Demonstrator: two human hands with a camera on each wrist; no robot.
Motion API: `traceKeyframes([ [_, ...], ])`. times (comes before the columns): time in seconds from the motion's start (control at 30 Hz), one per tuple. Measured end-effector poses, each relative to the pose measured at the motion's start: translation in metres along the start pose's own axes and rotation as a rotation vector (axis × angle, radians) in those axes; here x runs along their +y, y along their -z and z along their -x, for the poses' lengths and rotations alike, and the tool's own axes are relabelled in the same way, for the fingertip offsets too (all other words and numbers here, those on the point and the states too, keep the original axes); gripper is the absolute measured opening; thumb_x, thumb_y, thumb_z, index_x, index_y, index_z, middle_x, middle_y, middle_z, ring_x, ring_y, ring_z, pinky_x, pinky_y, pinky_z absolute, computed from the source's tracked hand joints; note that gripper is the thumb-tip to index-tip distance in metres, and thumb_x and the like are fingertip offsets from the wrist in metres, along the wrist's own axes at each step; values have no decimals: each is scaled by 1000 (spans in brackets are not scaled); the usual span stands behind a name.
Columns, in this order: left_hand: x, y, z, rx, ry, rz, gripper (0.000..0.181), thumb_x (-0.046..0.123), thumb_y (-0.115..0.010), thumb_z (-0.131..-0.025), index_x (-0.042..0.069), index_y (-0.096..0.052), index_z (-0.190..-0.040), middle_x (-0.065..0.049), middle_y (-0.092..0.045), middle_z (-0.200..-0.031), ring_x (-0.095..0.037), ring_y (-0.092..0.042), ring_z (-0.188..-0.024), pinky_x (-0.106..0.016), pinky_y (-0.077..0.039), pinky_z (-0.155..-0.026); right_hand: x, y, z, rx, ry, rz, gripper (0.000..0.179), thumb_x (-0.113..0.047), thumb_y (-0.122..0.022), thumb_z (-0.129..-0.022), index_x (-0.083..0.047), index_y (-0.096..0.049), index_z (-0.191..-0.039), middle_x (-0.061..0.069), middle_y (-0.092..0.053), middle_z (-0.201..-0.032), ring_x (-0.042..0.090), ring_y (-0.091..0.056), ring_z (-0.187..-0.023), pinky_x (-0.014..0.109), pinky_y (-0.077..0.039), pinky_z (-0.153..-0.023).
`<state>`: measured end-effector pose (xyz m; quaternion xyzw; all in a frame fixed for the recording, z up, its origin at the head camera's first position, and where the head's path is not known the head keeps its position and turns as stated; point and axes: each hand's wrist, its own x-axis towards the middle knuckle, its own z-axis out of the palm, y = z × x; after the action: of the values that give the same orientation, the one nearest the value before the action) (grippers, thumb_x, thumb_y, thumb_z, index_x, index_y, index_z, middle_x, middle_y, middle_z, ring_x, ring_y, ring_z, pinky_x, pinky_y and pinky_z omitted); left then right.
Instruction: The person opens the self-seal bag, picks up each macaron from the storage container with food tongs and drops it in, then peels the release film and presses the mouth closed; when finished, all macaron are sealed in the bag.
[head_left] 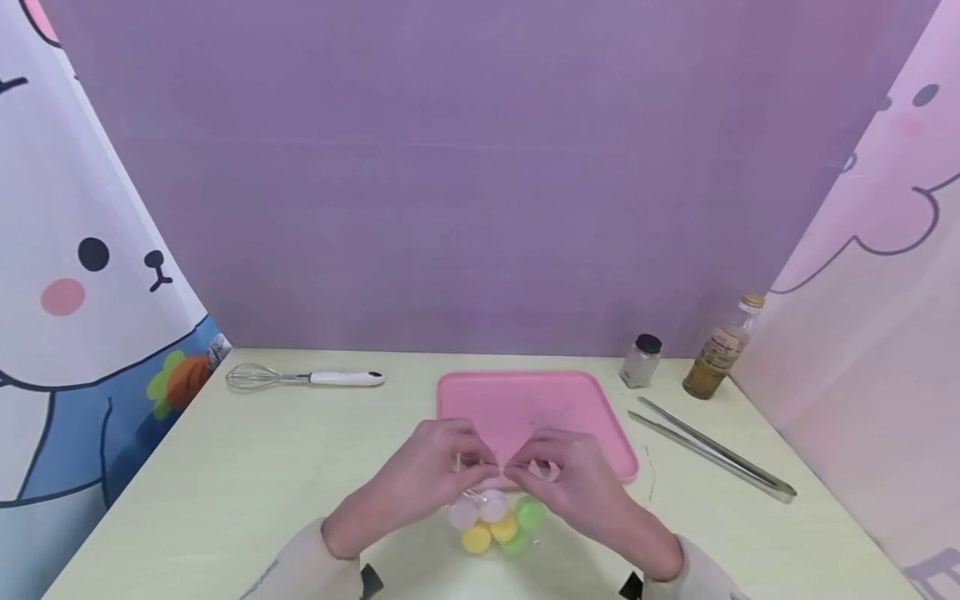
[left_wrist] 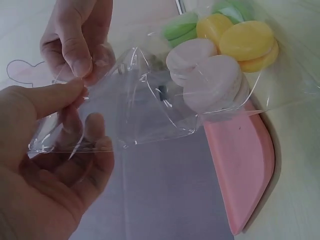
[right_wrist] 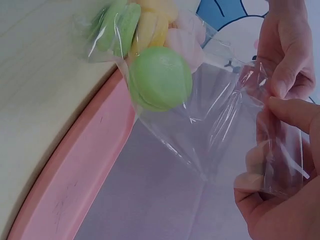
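Note:
A clear plastic bag (left_wrist: 135, 107) holds several macarons: white (left_wrist: 212, 82), yellow (left_wrist: 247, 42) and green (right_wrist: 160, 77). My left hand (head_left: 423, 471) pinches the bag's top edge between thumb and finger, the other fingers curled behind the film. Right beside it, my right hand (head_left: 570, 475) pinches the same edge, its thumb tip almost meeting the left thumb. The macarons hang in the lower part of the bag, below both hands in the head view. Behind the hands lies a pink tray (head_left: 525, 392).
A whisk (head_left: 303, 378) lies at the back left of the table. Back right stand a small jar with a black lid (head_left: 641, 362) and a bottle of brownish liquid (head_left: 720, 350). Metal tongs (head_left: 712, 450) lie right of the tray. A purple backdrop (head_left: 480, 183) rises behind the table.

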<state>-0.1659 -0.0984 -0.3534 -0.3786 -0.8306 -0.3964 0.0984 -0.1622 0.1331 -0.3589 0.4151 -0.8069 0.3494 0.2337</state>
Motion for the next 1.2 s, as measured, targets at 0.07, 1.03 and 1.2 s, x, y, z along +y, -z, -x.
traceKeyframes([
  [0.07,0,1,0,28,-48,16,5,9,-80,-87,13,-80,-89,12,-66,-82,2,-58,-73,-18,-52,-63,-1,1,0,0,4,5,11,-9,-83,-83,-19,-78,-86,-14,-68,-80,0,-57,-68,16,-47,-58],
  [1.03,-9,34,39,-117,179,535,23,19,-65,-101,12,-76,-120,-1,-76,-106,-22,-71,-104,-32,-54,-92,-4,40,34,-16,-311,-424,13,1,-71,-93,-5,-80,-100,3,-77,-94,20,-74,-83,32,-59,-78],
  [1.2,-11,43,44,-61,290,629,24,18,-69,-98,7,-76,-118,-8,-75,-108,-28,-71,-104,-35,-54,-93,-7,33,23,-28,-355,-507,16,-2,-63,-98,-3,-77,-107,7,-77,-99,24,-74,-89,38,-59,-80],
])
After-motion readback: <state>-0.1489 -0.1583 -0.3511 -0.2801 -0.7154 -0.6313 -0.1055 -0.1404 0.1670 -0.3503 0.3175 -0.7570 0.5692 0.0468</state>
